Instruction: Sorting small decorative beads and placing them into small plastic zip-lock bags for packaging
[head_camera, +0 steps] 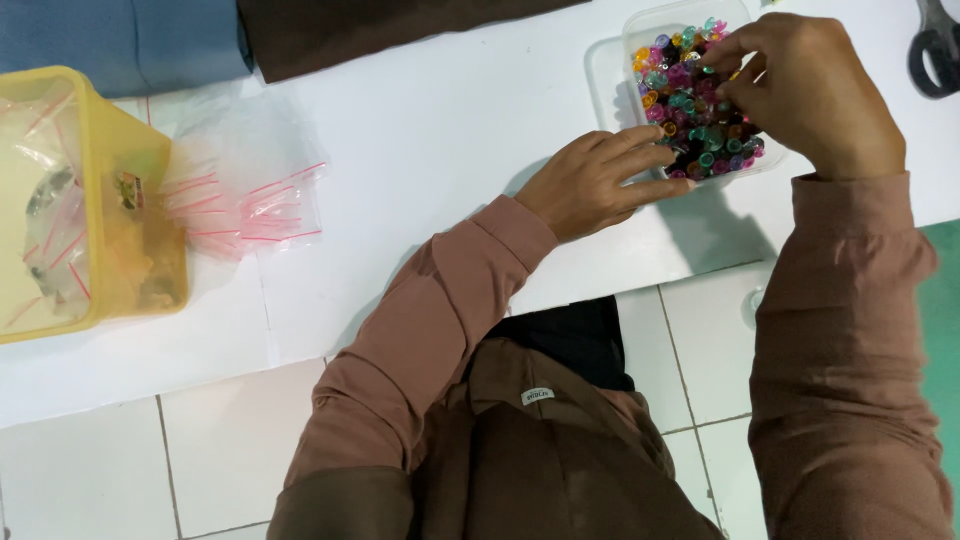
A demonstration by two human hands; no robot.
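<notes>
A: Where are the hands?

B: Both are at the clear plastic tub [636, 30] full of small coloured plastic pieces [695, 120]. The left hand [600, 180] lies low on the white table [430, 140], fingers stretched out almost flat and close together, their tips touching the tub's near wall; it grips nothing

A: And the other one?

B: The right hand [805, 90] arches over the tub from its far side, wrist bent, fingers curled down into the heap. The fingertips look pinched together on the pieces, but whether one is truly caught between them I cannot tell

A: What lies around them?

B: Well away, beyond the left elbow, is a loose pile of clear zip bags [245, 195] with red strips, and past those a yellow bin [120, 140] holding more bags. Just beyond the right hand, at the picture's edge, lie dark scissor handles [935, 45]. Both sleeves are brownish pink
</notes>
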